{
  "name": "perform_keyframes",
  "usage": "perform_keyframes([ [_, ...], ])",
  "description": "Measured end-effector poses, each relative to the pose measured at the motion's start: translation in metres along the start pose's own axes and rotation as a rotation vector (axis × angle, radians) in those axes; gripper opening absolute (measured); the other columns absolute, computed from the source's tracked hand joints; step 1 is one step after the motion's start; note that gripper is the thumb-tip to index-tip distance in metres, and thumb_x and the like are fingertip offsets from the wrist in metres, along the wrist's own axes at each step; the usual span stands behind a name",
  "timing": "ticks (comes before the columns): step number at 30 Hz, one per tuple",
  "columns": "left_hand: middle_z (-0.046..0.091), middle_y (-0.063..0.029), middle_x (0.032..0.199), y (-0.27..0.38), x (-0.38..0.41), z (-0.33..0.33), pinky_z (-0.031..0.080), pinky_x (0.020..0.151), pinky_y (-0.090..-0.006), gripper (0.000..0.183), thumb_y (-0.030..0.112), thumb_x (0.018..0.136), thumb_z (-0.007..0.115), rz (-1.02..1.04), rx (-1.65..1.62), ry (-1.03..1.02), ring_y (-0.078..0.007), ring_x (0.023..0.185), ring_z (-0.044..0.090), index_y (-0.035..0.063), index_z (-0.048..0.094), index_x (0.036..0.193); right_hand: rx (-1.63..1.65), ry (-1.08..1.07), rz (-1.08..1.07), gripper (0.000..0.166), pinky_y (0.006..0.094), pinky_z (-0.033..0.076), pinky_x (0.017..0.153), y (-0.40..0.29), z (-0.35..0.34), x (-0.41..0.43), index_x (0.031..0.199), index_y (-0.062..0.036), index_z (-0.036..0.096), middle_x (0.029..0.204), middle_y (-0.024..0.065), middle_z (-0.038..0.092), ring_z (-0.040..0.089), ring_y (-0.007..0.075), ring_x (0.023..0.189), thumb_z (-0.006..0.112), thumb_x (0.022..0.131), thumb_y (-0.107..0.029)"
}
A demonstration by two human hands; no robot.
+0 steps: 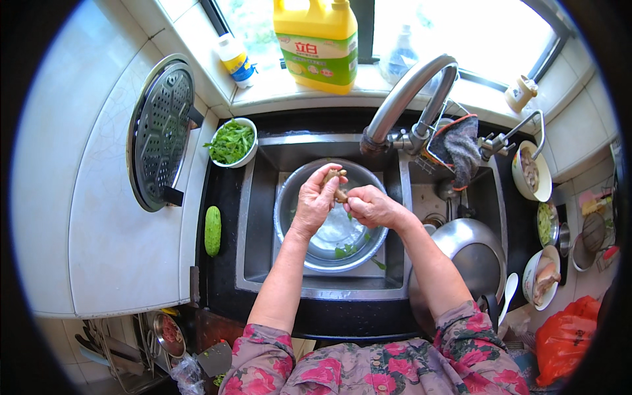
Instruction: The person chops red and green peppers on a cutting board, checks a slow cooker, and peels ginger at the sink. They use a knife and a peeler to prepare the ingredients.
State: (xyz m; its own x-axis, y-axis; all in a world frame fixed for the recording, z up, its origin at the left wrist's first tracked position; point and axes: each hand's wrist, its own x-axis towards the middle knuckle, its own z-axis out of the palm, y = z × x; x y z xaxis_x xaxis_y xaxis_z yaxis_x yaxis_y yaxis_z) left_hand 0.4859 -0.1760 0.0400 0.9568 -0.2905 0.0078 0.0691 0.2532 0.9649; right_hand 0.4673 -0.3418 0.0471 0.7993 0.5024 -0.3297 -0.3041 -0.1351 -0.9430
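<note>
Both of my hands are over a round metal basin that stands in the left sink bowl. My left hand grips a knobbly brown root, likely ginger, between thumb and fingers. My right hand pinches the root's lower end; whether it holds anything more is hidden by the fingers. Water fills part of the basin, and green leaves float in it. Behind and left of the basin, a white bowl of leafy greens sits on the black counter. A green cucumber lies left of the sink.
A curved metal faucet arches behind the basin. The right sink bowl holds a large metal pan. Bowls with meat line the right counter. A yellow detergent jug stands on the windowsill. A perforated steamer plate leans at left.
</note>
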Motion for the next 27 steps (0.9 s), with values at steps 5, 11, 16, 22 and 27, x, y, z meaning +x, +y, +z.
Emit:
perform_keyframes([
  [5,0.058,0.0002,0.085,-0.007,0.002,0.006,0.028,0.039,-0.0125,0.021,0.016,0.092,0.049,-0.180,-0.319,0.096,0.0007,0.050,0.040,0.0091,0.052,0.112,0.061,0.064,-0.041,0.021,0.0225,0.031,0.040,-0.002,0.001,-0.001,0.075,-0.0032,0.051,0.058,-0.0023,0.045,0.039,0.0073,0.043,0.040,0.085,-0.018],
  [11,0.058,-0.0025,0.083,-0.027,0.014,0.015,0.033,0.039,-0.0165,0.019,0.020,0.092,0.050,-0.227,-0.503,0.219,-0.0059,0.052,0.046,0.0097,0.052,0.108,0.276,0.237,-0.087,0.019,0.0192,0.027,0.035,0.003,-0.020,-0.004,0.078,-0.0041,0.053,0.057,-0.0016,0.044,0.038,0.0058,0.042,0.040,0.087,-0.016],
  [16,0.059,-0.0044,0.087,-0.011,0.027,0.027,0.039,0.044,-0.0199,0.024,0.021,0.091,0.051,-0.247,-0.559,0.224,-0.0087,0.056,0.051,0.0102,0.048,0.112,0.258,0.899,-0.256,0.024,0.0228,0.034,0.035,0.015,-0.063,0.005,0.081,-0.0014,0.055,0.054,0.0002,0.048,0.043,0.0065,0.039,0.049,0.091,-0.022],
  [22,0.059,-0.0068,0.096,-0.002,0.032,0.032,0.048,0.054,-0.0258,0.030,0.033,0.095,0.037,-0.405,-0.654,0.043,-0.0177,0.079,0.062,0.0121,0.046,0.115,-0.527,1.167,-0.175,0.033,0.0405,0.047,0.071,0.019,-0.104,0.049,0.091,0.0011,0.060,0.077,0.0220,0.062,0.062,0.0362,0.079,0.059,0.082,-0.031],
  [27,0.054,-0.0087,0.105,-0.010,0.038,0.032,0.050,0.059,-0.0296,0.038,0.039,0.096,0.029,-0.388,-0.746,-0.045,-0.0235,0.087,0.061,0.0108,0.045,0.116,-0.735,1.089,-0.257,0.019,0.0438,0.047,0.071,0.018,-0.120,0.054,0.083,-0.0032,0.063,0.078,0.0226,0.060,0.059,0.0384,0.080,0.051,0.081,-0.018],
])
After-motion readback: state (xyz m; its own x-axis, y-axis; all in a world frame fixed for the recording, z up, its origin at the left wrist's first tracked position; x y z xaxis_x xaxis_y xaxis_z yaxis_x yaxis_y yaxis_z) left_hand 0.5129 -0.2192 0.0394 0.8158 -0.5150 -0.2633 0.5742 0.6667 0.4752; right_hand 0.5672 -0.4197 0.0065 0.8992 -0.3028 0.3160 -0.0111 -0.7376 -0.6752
